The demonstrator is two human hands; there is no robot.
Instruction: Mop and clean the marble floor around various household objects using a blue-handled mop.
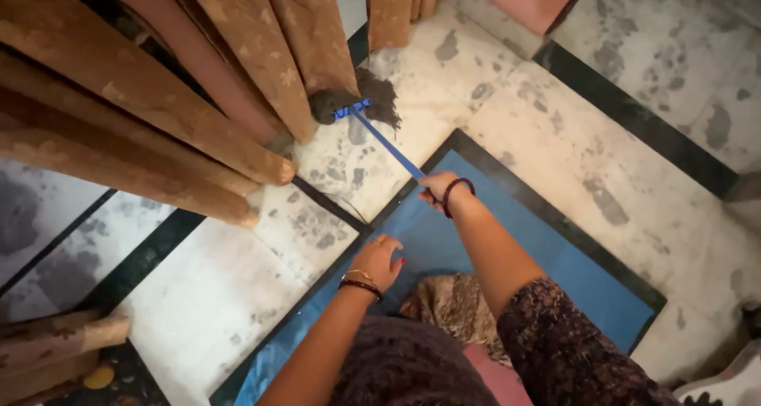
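Right hand is wrapped tight around the near end of a slim blue mop handle, fingers fully curled on it, a dark red bangle sitting at the wrist. That handle runs straight away from the person, up and to the left, to a blue clamp and a shaggy dark grey mop head lying on the pale floor, its left part tucked under the curtain hem. Left hand holds nothing: it hangs half open, fingers loosely bent, just above the near edge of a blue mat, with bangles at the wrist and a ring on one finger. Crowding in from the upper left are heavy brown curtains, hanging in thick rounded folds with a faint leaf pattern woven in; their lower ends reach right down to the mop head, so fabric stands directly in the way there. More folds of the same cloth show at the lower left corner. Underfoot, it is polished white marble floor mottled with grey blotches, crossed by dark inlaid strips. The mat is smooth, flat and rectangular with a dark border. Patterned dark sleeves and a bunched brownish cloth fill the bottom of the view.
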